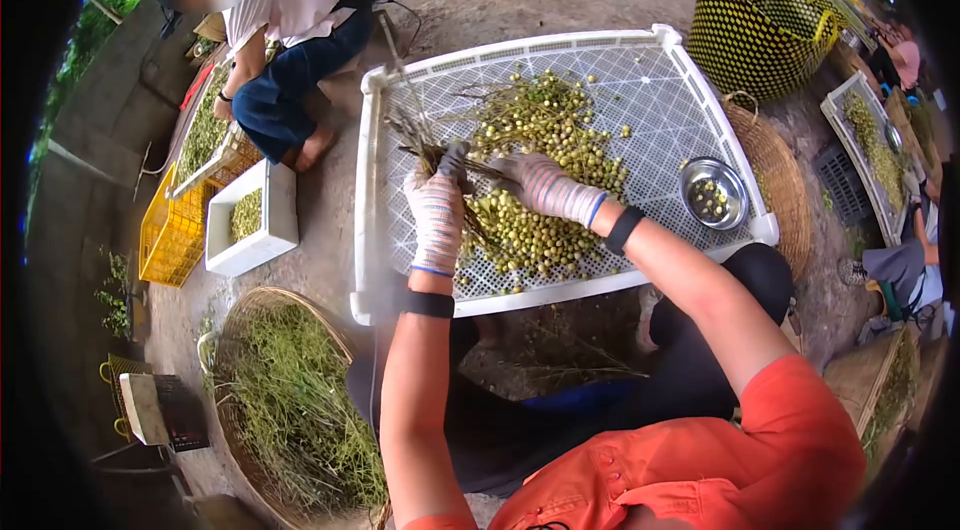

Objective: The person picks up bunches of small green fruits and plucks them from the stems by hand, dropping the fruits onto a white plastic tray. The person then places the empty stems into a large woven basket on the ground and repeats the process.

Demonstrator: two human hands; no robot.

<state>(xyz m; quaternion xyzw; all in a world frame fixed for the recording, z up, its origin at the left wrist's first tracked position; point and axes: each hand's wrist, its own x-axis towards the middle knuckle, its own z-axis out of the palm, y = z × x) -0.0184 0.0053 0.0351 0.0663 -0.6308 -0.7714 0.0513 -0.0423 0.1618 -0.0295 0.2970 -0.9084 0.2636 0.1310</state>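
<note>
A white perforated tray [665, 115] serves as the surface for the work, and everything here is placed from it. Above its near-left part, the left hand [437, 220], in a patterned glove, has its grip pressed together around the lower end of a bunch of twigs [410, 135]. The twigs fan out toward the tray's far-left corner. The right hand [545, 185], gloved the same way, comes in from the tray's near-right side. Its grip looks pinched onto a stem of that bunch, though the fingertips are too blurred to be sure.

A broad pile of small green-yellow fruits [545, 115] covers the tray's middle, with loose sprigs lying on its far side. A steel bowl [713, 193] holding a few fruits sits in the tray's near-right corner.

Off the tray's near-left corner, a round woven basket [290, 400] is heaped with thin green stems. Beyond its left edge are a white box [250, 220] and a yellow crate [170, 230], and another person [290, 10] crouches there over another tray. A black-and-yellow basket [760, 20] stands past the far-right corner.

Judging by the big pile and the full basket of stems, the stripping is well along. The bunch in hand and the sprigs on the tray are left to do.
</note>
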